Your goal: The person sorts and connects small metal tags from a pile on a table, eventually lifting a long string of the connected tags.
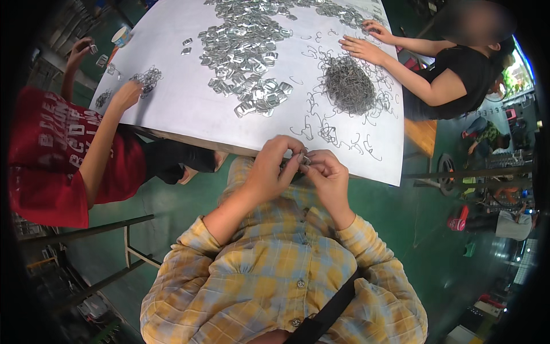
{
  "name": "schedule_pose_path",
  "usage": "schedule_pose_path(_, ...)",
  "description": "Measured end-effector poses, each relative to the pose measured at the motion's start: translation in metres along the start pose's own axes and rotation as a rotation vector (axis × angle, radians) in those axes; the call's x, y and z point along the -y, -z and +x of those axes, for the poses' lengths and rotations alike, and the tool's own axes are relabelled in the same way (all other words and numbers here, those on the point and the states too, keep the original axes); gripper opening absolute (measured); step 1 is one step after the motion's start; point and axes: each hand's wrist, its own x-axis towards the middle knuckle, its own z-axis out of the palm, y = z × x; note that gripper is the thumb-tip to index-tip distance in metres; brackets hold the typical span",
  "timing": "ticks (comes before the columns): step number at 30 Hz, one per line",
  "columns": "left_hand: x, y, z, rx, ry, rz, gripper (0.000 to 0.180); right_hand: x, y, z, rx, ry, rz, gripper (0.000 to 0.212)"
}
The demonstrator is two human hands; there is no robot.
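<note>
My left hand (274, 167) and my right hand (327, 176) meet just in front of the table's near edge. Both are closed, fingertips pinched around a small silver metal buckle (306, 161), mostly covered by the fingers. Whether a wire piece is held with it cannot be made out. Beyond my hands, a long heap of flat silver buckles (243, 63) stretches away across the white tabletop (189, 109). To its right lies a dense pile of bent wire hooks (348, 86), with loose hooks (327, 133) scattered around it, some close to my right hand.
At left, a person in a red shirt (69, 143) handles small parts beside a little wire pile (150, 79). Across at right, a person in black (464, 77) rests both hands near the hooks. A paper cup (120, 37) stands at the far left edge.
</note>
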Motion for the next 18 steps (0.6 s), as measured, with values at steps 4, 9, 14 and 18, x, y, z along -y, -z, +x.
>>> schedule_pose_path(4, -0.001, 0.002, -0.005, -0.015, -0.034, 0.035, 0.014, -0.002, 0.008, 0.007, 0.025, 0.186, -0.348, 0.009)
schedule_pose_path(9, 0.006, 0.0, -0.013, -0.004, -0.15, 0.018, 0.018, -0.015, 0.016, 0.052, -0.028, 0.358, -0.693, 0.015)
schedule_pose_path(14, 0.004, -0.002, -0.013, 0.04, -0.21, 0.075, 0.019, -0.039, -0.004, 0.111, 0.065, 0.514, -1.054, 0.026)
schedule_pose_path(18, 0.002, -0.001, -0.015, 0.039, -0.23, 0.099, 0.02, -0.054, -0.022, 0.138, 0.2, 0.613, -1.284, 0.028)
